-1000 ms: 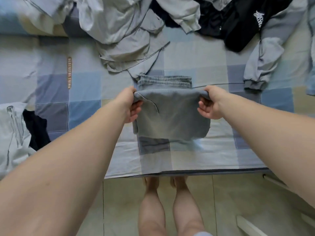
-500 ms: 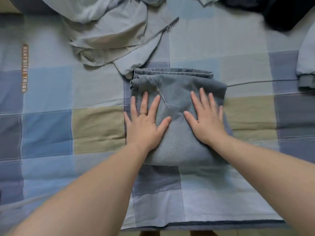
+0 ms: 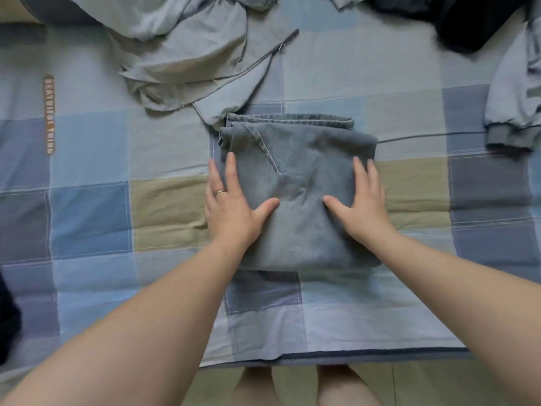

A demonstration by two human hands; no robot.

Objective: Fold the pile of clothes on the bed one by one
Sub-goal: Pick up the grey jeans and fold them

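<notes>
**Q:** What is shown?

**A:** A folded pair of grey-blue jeans (image 3: 295, 194) is seen lying on a patchwork-checked bed (image 3: 90, 218), near its front edge. The left hand (image 3: 231, 206) is laid flat along the bundle's left side and the right hand (image 3: 360, 203) along its right side. The fingers are held straight, the thumbs are spread on the denim, and nothing is gripped.

**Q:** Where is the rest of the laundry?

**A:** A pale green garment (image 3: 187, 54) is heaped just beyond the jeans, with one corner at their far left edge. A grey cuffed sleeve (image 3: 509, 118) is seen at the right and a dark garment (image 3: 468, 22) at the top right. None of these is folded.

**Q:** What could go wrong from here?

**A:** The thick layers are probably kept flat by pressure alone. If the hands are lifted quickly, the top fold could be sprung open. If the bundle is slid aside, the pale garment's corner could be dragged along, or the stacked hems at the far edge could be pushed askew.
</notes>
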